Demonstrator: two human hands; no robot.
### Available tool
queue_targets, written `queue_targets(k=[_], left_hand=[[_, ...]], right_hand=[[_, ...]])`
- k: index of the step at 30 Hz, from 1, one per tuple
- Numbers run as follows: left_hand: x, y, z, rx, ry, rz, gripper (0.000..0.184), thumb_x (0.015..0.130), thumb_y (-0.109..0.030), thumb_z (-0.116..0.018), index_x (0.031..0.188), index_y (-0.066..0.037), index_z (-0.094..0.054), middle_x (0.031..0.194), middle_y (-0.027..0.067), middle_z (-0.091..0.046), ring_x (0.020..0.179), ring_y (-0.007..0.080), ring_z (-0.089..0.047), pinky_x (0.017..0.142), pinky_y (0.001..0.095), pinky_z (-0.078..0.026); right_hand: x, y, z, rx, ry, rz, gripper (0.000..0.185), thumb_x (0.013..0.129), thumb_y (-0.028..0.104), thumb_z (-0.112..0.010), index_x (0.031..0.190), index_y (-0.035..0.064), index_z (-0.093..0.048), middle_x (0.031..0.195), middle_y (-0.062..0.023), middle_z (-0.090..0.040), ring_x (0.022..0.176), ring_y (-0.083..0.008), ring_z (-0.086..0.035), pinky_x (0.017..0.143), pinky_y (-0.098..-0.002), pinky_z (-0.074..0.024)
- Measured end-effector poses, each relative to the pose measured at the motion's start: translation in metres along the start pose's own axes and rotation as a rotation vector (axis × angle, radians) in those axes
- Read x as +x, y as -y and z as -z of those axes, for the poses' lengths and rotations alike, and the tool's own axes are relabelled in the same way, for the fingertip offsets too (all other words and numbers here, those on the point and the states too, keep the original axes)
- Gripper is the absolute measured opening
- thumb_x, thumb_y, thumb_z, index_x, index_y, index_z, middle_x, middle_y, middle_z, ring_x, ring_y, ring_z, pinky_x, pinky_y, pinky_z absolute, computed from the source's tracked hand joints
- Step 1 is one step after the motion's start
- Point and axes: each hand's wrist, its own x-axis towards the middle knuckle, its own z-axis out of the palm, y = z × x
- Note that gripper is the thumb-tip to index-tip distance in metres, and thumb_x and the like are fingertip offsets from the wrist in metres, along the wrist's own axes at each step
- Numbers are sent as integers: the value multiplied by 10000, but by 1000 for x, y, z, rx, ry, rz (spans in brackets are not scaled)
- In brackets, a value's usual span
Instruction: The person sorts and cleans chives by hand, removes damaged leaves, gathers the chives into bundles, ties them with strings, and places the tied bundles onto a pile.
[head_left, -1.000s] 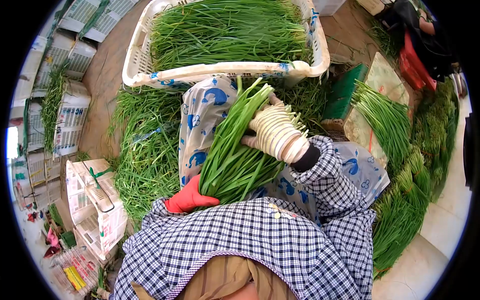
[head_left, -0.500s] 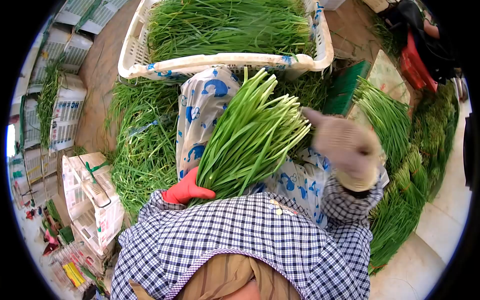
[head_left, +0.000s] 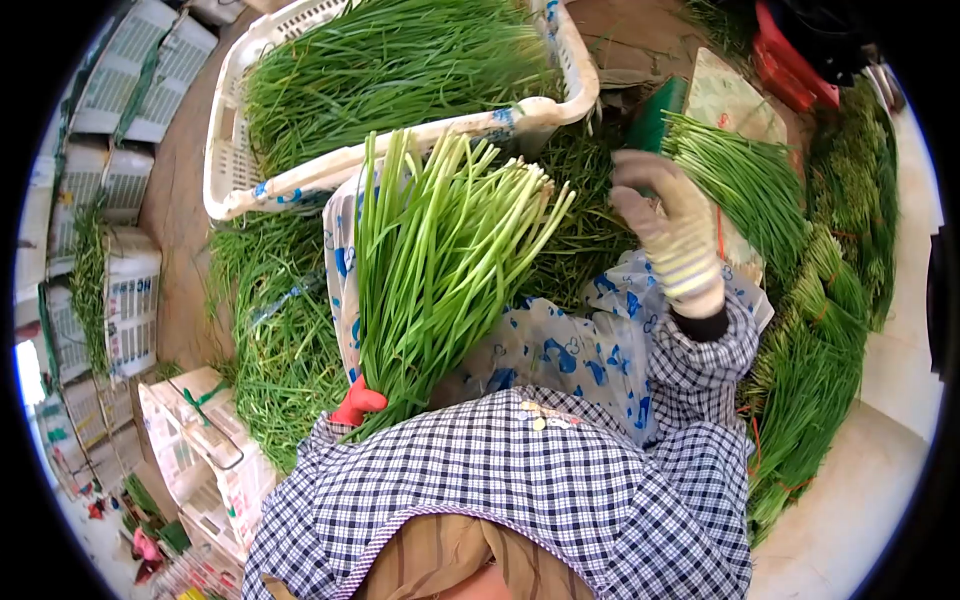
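— Which step in hand, by judgement?
— Probably handling of one loose bunch of green stems (head_left: 440, 250), held above the patterned plastic sheet (head_left: 560, 350), pale ends pointing away from the body, toward the white crate (head_left: 320, 172).
— And the fingers?
— In the left hand (head_left: 357, 402), red-gloved: clamped on the lower, leafy end. In the right hand (head_left: 672, 225): bent, spread apart, nothing between, raised beside the bunch without touching.
— Needed for the next move?
— Seemingly a steady left grip, and care not to bend stems.
— Anything difficult to see?
— Most left fingers, hidden by leaves; lowest leaf tips, behind the checked smock (head_left: 500, 470); crate, cut off at the top. Contact between bunch and crate: impossible to tell.
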Motion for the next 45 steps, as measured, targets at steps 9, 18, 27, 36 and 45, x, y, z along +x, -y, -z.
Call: queue_targets(k=[9, 18, 27, 36, 45], left_hand=[[-4, 0, -2, 202, -81, -7, 896, 606, -151, -757, 1414, -26, -390, 1331, 105, -544, 1204, 253, -535, 1042, 389, -400], [-9, 9, 15, 158, -107, -12, 874, 613, -134, -743, 1409, -28, -397, 1322, 97, -549, 1204, 245, -532, 1042, 383, -396], [-7, -4, 2, 201, -148, 6, 864, 620, -122, -738, 1408, -29, -396, 1324, 94, -547, 1201, 237, -532, 1041, 377, -394], [-12, -9, -4, 220, -195, 13, 854, 627, -109, -733, 1407, -30, -396, 1326, 90, -545, 1197, 230, -531, 1040, 372, -392], [-11, -18, -16, 254, -219, 44, 844, 634, -97, -728, 1407, -31, -396, 1329, 87, -543, 1193, 223, -531, 1039, 366, -390]], right_hand=[[42, -31, -101, -8, 689, 177, 311, 859, 344, -617, 982, 69, -694, 881, -152, -660, 914, -342, -624, 1086, -454, -295], [55, -119, 15, -1093, 689, -450, 239, 847, 210, -621, 980, 25, -692, 934, -178, -680, 926, -356, -645, 815, -438, -511], [30, -8, -93, -184, 109, 244, 400, 698, 204, -773, 1053, 56, -663, 1151, -143, -599, 1124, -311, -537, 1006, -416, -422], [37, -83, -41, -833, 604, -282, 363, 823, 231, -648, 1102, 1, -617, 1136, -205, -619, 1036, -333, -606, 878, -430, -493], [-27, -38, -153, 1516, 497, -436, 934, 784, 621, -662, 1443, 59, -311, 1365, -121, -494, 1250, -253, -480, 1044, -393, -407]])
